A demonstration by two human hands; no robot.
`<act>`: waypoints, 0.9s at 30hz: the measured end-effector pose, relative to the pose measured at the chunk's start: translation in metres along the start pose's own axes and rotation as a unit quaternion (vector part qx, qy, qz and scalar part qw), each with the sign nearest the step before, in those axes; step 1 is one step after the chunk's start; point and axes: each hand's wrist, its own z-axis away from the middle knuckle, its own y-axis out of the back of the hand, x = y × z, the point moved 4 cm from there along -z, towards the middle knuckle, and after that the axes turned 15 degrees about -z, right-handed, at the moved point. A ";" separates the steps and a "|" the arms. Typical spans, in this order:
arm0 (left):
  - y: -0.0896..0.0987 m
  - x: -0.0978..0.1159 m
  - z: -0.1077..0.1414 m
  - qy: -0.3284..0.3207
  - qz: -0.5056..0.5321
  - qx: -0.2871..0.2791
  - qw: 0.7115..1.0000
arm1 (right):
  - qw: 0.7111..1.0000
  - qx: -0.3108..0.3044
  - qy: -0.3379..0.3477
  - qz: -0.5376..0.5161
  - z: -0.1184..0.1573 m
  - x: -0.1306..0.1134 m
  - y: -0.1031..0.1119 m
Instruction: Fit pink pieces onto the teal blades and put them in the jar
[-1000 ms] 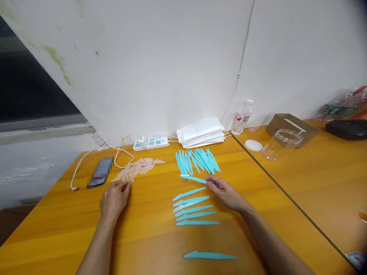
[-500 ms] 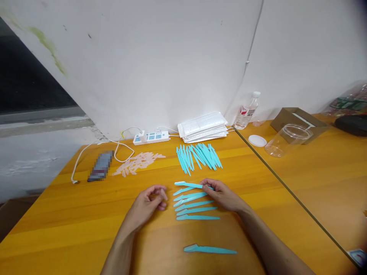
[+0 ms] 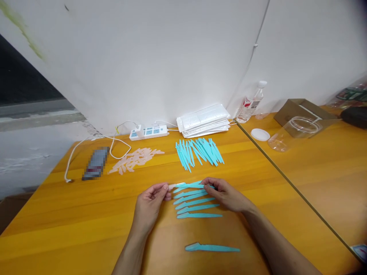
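All places taken from the turquoise pile point(image 3: 208, 152) of slim, bladed sticks on the wooden tabletop point(image 3: 71, 225).

Far left of the pile: a phone point(image 3: 96, 163), its screen pixelated. Between phone and pile, I note a loose spread of pale pink caps point(image 3: 137, 158). Behind and left of the pile, a white power strip point(image 3: 156, 132) with plugs in it.

Left hand point(image 3: 151, 200), in front and left of the pile: thumb and fingers pinched narrow on a single pink cap point(image 3: 172, 187). The cap points right, at the pale end of a held turquoise stick point(image 3: 197, 186); I cannot tell whether it has gone over that end. The held stick is in front of the pile, roughly level, crossing over the row of sticks point(image 3: 197, 208) lying nearer the wearer. Nearer still, one lone stick point(image 3: 213, 248).

Directly behind the pile, a stack of white packets point(image 3: 203, 124). Right hand point(image 3: 222, 193), in front and right of the pile: closed on the stick's narrow end.

Well right of the pile I log a water bottle point(image 3: 250, 107), a white lid point(image 3: 260, 134), a clear jar point(image 3: 286, 135) lying tilted and a cardboard box point(image 3: 289, 109).
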 end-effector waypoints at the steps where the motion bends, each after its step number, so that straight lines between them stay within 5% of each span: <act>1: 0.003 0.000 0.000 0.000 -0.003 0.011 1.000 | 1.000 0.002 0.000 0.001 0.000 0.000 0.000; 9: -0.010 0.010 0.013 -0.025 -0.067 -0.049 0.996 | 0.999 -0.020 0.002 0.049 0.003 -0.009 -0.009; 11: -0.015 0.016 0.027 -0.096 -0.145 -0.086 0.981 | 0.994 -0.011 0.000 0.105 0.013 -0.016 -0.012; 14: -0.018 0.022 0.053 -0.266 -0.277 -0.119 0.916 | 0.974 -0.011 0.024 0.225 0.035 -0.022 -0.022; 17: -0.019 0.018 0.073 -0.387 -0.362 -0.099 0.843 | 0.947 -0.011 0.039 0.317 0.056 -0.013 -0.035; 20: -0.023 0.009 0.079 -0.417 -0.413 -0.070 0.807 | 0.933 0.020 0.024 0.359 0.066 0.006 -0.040; 24: -0.019 0.008 0.076 -0.407 -0.427 -0.016 0.807 | 0.907 0.119 0.056 0.400 0.068 0.011 -0.024; 27: 0.005 0.015 0.060 -0.375 -0.420 0.040 0.826 | 0.877 0.197 0.078 0.432 0.054 -0.004 -0.001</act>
